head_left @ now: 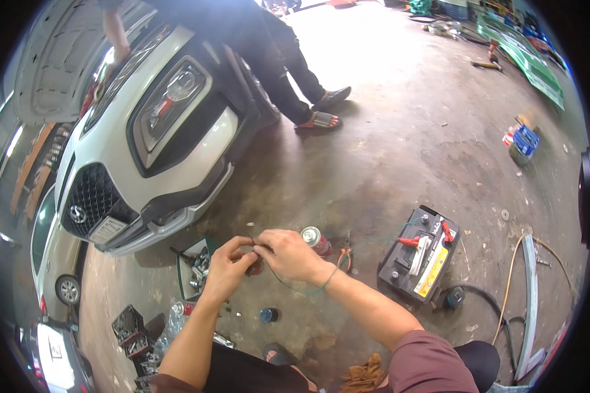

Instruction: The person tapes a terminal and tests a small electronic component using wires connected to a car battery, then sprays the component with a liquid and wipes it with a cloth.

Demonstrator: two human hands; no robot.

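Note:
My left hand (229,265) and my right hand (290,254) meet over the floor, fingertips pinched together. A thin green wire (288,288) runs from between them and passes by my right wrist. What else the fingertips hold is too small to make out. A small reddish thing shows just under the hands, partly hidden. Beyond my right hand stands a spray can (313,237), with orange-handled pliers (345,259) beside it. To the right sits a car battery (416,252) with red clips (410,242) on top; a thin greenish wire reaches toward it.
A white car (170,124) with its hood raised stands ahead left; a person (262,46) leans at it. Nearby are a tool tray (195,267), a blue-topped can (268,315), socket boxes (130,325), gloves (366,374), a metal strip (532,295) and a black hose (491,301).

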